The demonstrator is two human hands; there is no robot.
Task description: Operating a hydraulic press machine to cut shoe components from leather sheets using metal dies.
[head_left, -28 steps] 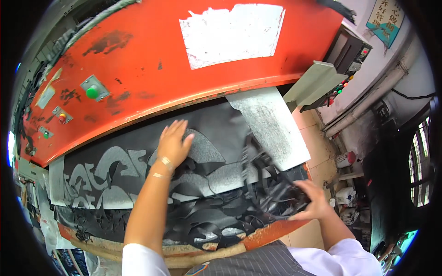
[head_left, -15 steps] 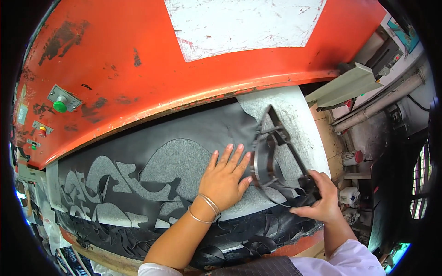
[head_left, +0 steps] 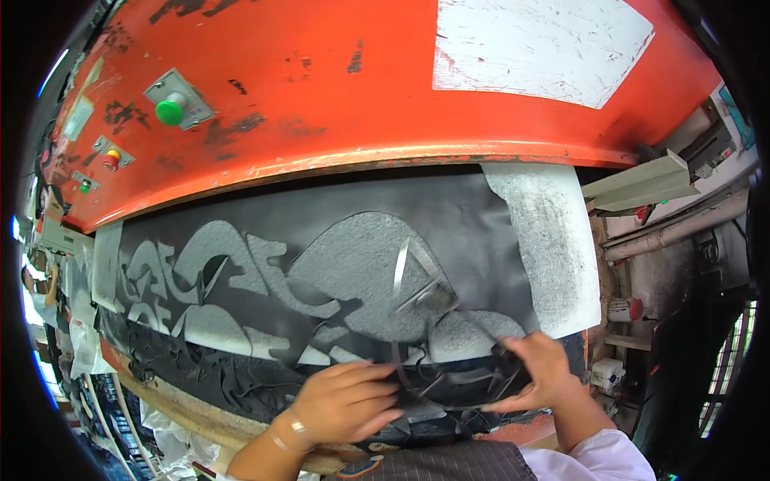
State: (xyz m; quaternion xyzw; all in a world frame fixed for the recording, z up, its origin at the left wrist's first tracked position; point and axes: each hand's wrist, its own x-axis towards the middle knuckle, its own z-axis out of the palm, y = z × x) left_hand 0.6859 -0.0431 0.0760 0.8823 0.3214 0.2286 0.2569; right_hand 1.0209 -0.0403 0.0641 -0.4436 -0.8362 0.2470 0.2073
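Observation:
A metal cutting die (head_left: 420, 295), an open frame of thin strips with cross-bars, is tilted over the near edge of the sheet and smeared by motion. My right hand (head_left: 547, 375) grips its right end between thumb and fingers. At its lower left end, the fingers of my left hand (head_left: 341, 405) are bent and closed on the strip; the exact contact is blurred. Beneath lies a dark grey leather-like sheet (head_left: 449, 200), with curved shapes cut out of it. Through those openings shows the speckled pale cutting board (head_left: 553, 240).
An orange press beam (head_left: 321, 104) spans the far side, with a green push button (head_left: 170, 111) and a red knob (head_left: 111, 160) at left. Dark scraps (head_left: 241, 385) hang over the near edge. A metal bracket (head_left: 646, 183) juts out at right.
My left hand has left the sheet and come back toward me to the die. The die has swung left and nearer in my right hand. The view has shifted, so the press sits farther right.

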